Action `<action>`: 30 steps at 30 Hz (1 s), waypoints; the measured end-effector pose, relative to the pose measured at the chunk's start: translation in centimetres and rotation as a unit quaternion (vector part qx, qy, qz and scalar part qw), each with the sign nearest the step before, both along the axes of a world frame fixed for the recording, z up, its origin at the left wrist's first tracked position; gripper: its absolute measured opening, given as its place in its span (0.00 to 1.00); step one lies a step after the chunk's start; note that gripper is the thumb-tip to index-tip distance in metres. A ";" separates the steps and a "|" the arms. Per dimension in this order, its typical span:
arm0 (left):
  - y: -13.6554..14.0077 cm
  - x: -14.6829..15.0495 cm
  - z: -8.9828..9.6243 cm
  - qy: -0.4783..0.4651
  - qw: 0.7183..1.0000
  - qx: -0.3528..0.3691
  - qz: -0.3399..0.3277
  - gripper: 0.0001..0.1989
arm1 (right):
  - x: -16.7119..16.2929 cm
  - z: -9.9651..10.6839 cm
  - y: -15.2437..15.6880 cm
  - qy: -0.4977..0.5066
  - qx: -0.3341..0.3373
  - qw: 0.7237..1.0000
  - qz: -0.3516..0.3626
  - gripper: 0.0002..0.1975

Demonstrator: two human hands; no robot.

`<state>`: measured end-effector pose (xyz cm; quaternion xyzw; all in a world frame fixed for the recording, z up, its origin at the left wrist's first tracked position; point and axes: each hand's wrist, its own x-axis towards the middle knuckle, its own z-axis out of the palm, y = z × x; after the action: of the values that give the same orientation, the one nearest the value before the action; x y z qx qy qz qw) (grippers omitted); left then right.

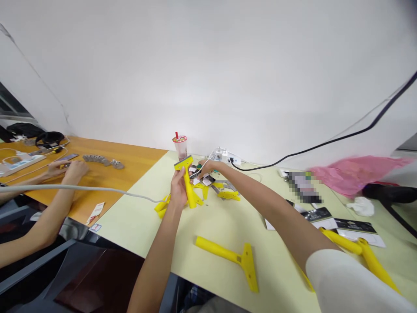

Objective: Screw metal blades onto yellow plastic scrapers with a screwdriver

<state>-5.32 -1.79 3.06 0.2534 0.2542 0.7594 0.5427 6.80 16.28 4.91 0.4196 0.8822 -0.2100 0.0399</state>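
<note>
My left hand (179,190) is closed around a yellow scraper (189,187), held upright with its grey-edged head at the top. Further back, my right hand (206,167) has its fingers curled down among small items beside a green-topped object (199,167). What its fingertips grip is too small to make out. Yellow scraper parts (228,196) and grey metal strips lie in a pile just below that hand. Another yellow scraper handle (224,253) rests on the table nearer to me, its wide head pointing right.
A lidded cup (180,147) with a red straw stands by the wall, near white plugs (224,155). Right of my arm are black-and-white packages (355,230), yellow handles (374,261) and a pink plastic bag (355,174). A co-worker's hands (73,169) are at the orange table.
</note>
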 end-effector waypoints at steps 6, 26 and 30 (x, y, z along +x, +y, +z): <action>0.0 0.4 0.0 -0.004 1.000 0.003 -0.014 0.14 | 1.7 0.4 0.5 0.017 -0.042 0.999 -0.019 0.26; 3.0 9.1 5.7 0.079 0.994 0.003 -0.079 0.13 | 24.0 6.9 -15.6 0.173 0.165 0.969 -0.061 0.12; 3.7 12.4 9.1 0.158 0.981 0.061 -0.095 0.17 | 24.9 7.3 -16.1 0.197 0.171 0.964 -0.046 0.09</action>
<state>7.08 1.89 12.18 0.4256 0.2647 0.6689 0.5490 31.73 0.22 12.18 0.4109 0.8750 -0.1365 -0.2164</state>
